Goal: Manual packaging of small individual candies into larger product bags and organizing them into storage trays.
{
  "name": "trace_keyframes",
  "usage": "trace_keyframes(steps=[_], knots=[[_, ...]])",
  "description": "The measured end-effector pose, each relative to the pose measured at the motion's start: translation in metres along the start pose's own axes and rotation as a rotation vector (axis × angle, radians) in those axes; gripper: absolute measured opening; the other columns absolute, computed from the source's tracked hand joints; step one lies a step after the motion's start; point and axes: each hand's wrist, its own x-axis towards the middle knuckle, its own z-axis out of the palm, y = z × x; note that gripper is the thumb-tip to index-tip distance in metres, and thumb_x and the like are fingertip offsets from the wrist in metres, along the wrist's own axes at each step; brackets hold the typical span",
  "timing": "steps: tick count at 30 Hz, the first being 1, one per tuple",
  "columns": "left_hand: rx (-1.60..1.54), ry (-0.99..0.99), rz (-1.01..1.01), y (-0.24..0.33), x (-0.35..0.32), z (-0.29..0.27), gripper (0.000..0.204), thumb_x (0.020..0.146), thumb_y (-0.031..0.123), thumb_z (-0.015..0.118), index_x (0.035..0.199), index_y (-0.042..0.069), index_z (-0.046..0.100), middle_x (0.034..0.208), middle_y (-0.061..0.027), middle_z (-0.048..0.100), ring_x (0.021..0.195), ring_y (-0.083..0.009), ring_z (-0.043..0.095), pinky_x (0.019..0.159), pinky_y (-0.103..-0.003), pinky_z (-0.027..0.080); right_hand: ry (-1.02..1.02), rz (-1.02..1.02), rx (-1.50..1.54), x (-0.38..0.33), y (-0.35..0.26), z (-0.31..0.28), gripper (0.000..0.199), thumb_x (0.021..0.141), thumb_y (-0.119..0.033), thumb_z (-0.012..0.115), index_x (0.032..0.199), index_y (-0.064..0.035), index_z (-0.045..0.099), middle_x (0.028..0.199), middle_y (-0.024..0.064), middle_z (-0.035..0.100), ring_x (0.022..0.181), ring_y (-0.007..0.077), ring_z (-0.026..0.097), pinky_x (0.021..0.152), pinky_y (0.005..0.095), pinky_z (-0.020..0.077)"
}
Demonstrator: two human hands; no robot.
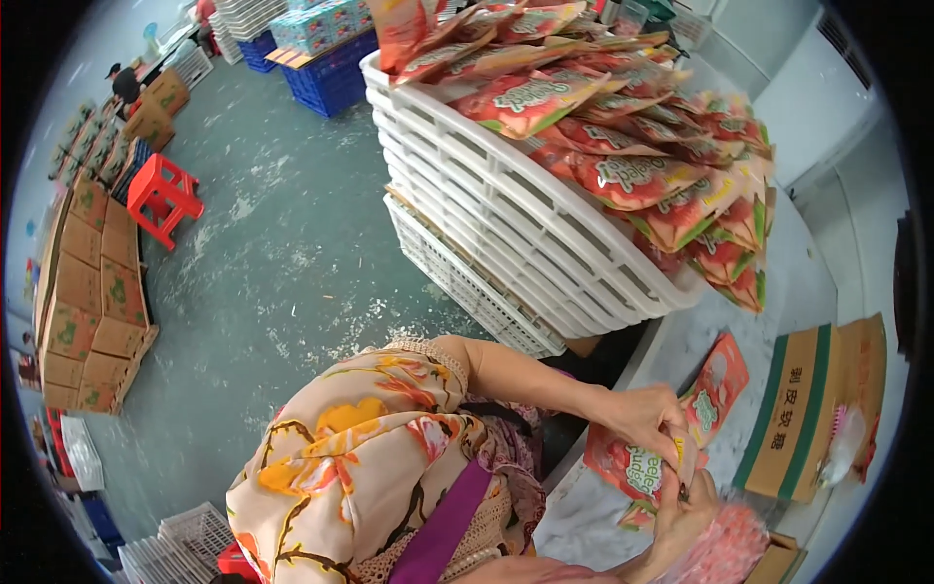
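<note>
At the marbled table (584,518), we have both hands on one red pouch (611,461), lying below them near the table's edge. Left hand (644,420): bent fingers and thumb pinching its upper part. Right hand (686,518): fingertips pinching the same pouch close by; exact contact partly hidden, we can't tell more. Second pouch (718,384) lies flat just beyond. We note a clear bag of pink pieces (732,545) beside the right hand, a cardboard carton (790,414) farther right, and stacked white crates (506,209) topped with heaped pouches (632,180).
</note>
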Motion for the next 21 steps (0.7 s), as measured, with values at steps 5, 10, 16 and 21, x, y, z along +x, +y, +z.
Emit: trace_keyframes(steps=[5, 10, 16, 21], knots=[[0.159, 0.089, 0.095, 0.009, -0.011, -0.019, 0.017, 0.080, 0.016, 0.077, 0.080, 0.000, 0.070, 0.070, -0.0094, 0.068, 0.060, -0.0134, 0.063, 0.053, -0.027, 0.046, -0.033, -0.075, 0.173, 0.014, -0.009, 0.002, 0.027, 0.075, -0.016, 0.076, 0.086, 0.0038, 0.061, 0.069, 0.0119, 0.054, 0.060, 0.0231, 0.049, 0.056, 0.0322, 0.0396], [0.201, 0.140, 0.156, 0.017, -0.010, -0.026, 0.019, 0.080, 0.018, 0.076, 0.080, 0.000, 0.070, 0.069, -0.0105, 0.067, 0.061, -0.0189, 0.064, 0.055, -0.030, 0.047, -0.105, 0.038, 0.044, -0.001, 0.011, -0.007, 0.027, 0.076, -0.017, 0.076, 0.086, 0.0023, 0.061, 0.069, 0.0122, 0.053, 0.059, 0.0237, 0.048, 0.056, 0.0343, 0.0392], [0.252, 0.205, 0.115, 0.044, -0.002, -0.031, 0.033, 0.082, 0.033, 0.074, 0.078, 0.001, 0.068, 0.066, -0.0117, 0.063, 0.060, -0.0177, 0.062, 0.055, -0.032, 0.047, 0.049, -0.097, -0.115, 0.008, -0.002, -0.014, 0.033, 0.077, -0.020, 0.077, 0.077, 0.0028, 0.053, 0.066, 0.0140, 0.046, 0.058, 0.0282, 0.043, 0.053, 0.0376, 0.0349], [0.335, 0.197, 0.140, 0.090, 0.025, -0.049, 0.021, 0.082, 0.023, 0.076, 0.080, 0.003, 0.070, 0.068, -0.0068, 0.064, 0.058, -0.0113, 0.058, 0.052, -0.028, 0.045, 0.094, -0.108, -0.014, 0.057, -0.057, -0.052, 0.039, 0.074, -0.029, 0.079, 0.084, 0.0023, 0.058, 0.068, 0.0135, 0.050, 0.064, 0.0288, 0.049, 0.057, 0.0339, 0.0393]])
